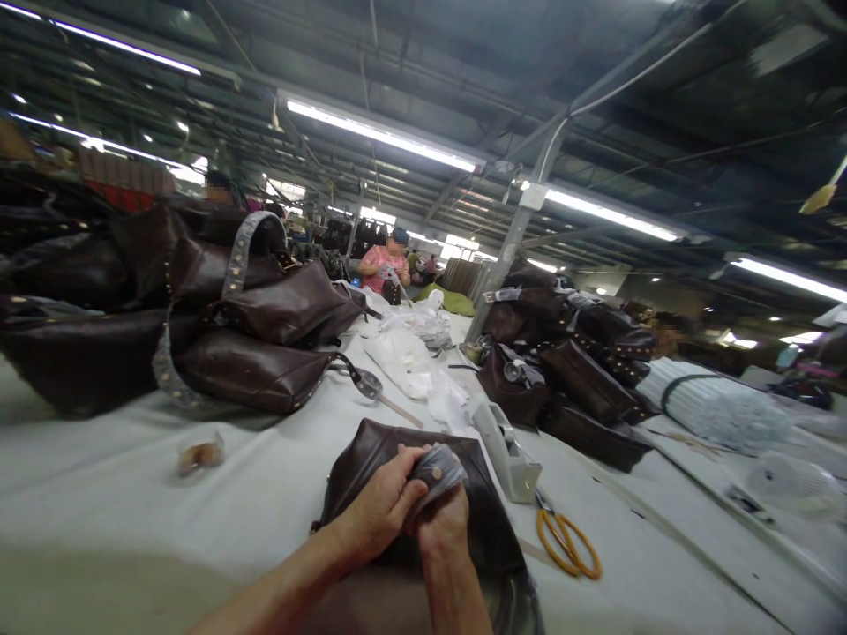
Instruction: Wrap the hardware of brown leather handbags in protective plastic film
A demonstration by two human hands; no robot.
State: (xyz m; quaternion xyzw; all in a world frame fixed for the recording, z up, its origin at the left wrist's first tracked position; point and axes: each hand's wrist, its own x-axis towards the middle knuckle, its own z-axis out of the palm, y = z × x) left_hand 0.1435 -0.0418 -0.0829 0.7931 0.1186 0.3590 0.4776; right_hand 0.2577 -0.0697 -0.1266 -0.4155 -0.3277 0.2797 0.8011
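Both hands are closed snugly on it here: the left hand (380, 507) pinches from one side, thumb across the top, and the right hand (446, 520) cups from beneath, the pair wrapped round a short dark strap (442, 469) sheathed in crinkly clear plastic, a round metal stud glinting through. Right below them sits the brown leather bag (486, 507), smooth, softly slumped and glossy along its folds, on the rumpled white cloth (119, 503) in front of the worker. Just beside its right edge, a boxy pale tape dispenser (506, 454); next to that, scissors (565, 538) with looped orange handles. Over to the left lies a small brownish roll (202, 454), perhaps tape, too blurred to be sure. Farther out, plump leather bags (265, 366) heap up, a studded strap (238, 256) arching among them, and crumpled white sheets (403, 357) run toward a co-worker in pink (380, 263).
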